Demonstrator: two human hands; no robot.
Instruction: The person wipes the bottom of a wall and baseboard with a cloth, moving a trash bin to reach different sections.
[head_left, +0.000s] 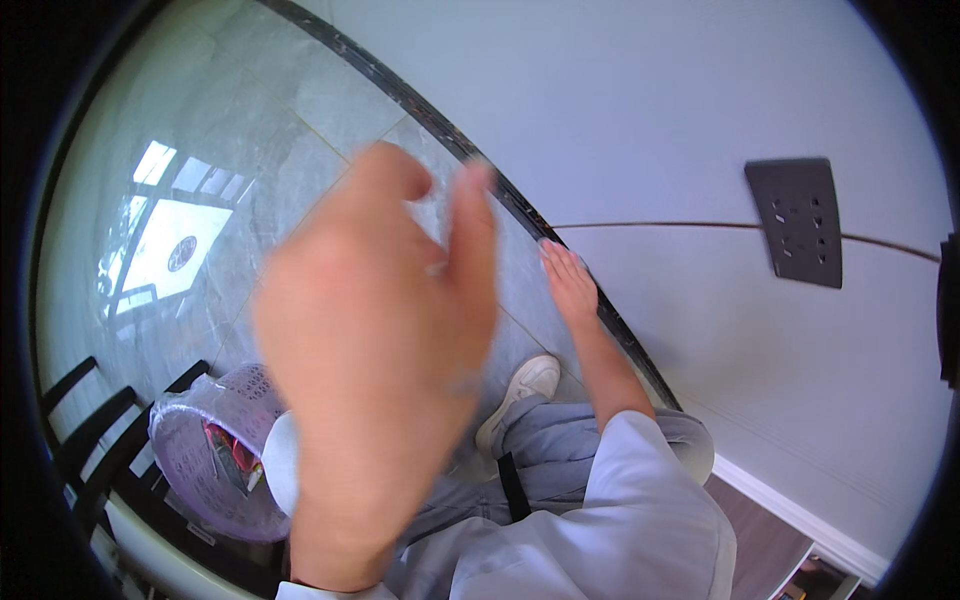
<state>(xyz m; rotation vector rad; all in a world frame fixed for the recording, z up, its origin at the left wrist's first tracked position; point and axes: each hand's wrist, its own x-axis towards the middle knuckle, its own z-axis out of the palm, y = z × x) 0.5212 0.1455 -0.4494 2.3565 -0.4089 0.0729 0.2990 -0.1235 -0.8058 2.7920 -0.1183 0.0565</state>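
Observation:
My left hand (375, 300) is raised close to the camera and blurred by motion. Its thumb and index finger stand apart, while the other fingers curl inward; whether the palm holds anything is hidden. Lower down, my right hand (574, 289) lies with fingers stretched and close together along the dark skirting strip (517, 201) at the foot of the white wall panel (600, 112). Something pale shows at the right fingertips, too small to make out; the palm side is hidden.
Glossy grey floor tiles (292, 97) reflect a bright window at left. A purple plastic wastebasket (259, 386) with a clear liner holds some rubbish, beside black slats (97, 427). A dark socket plate (799, 221) is on the wall. My white shoe (525, 386) rests on the floor.

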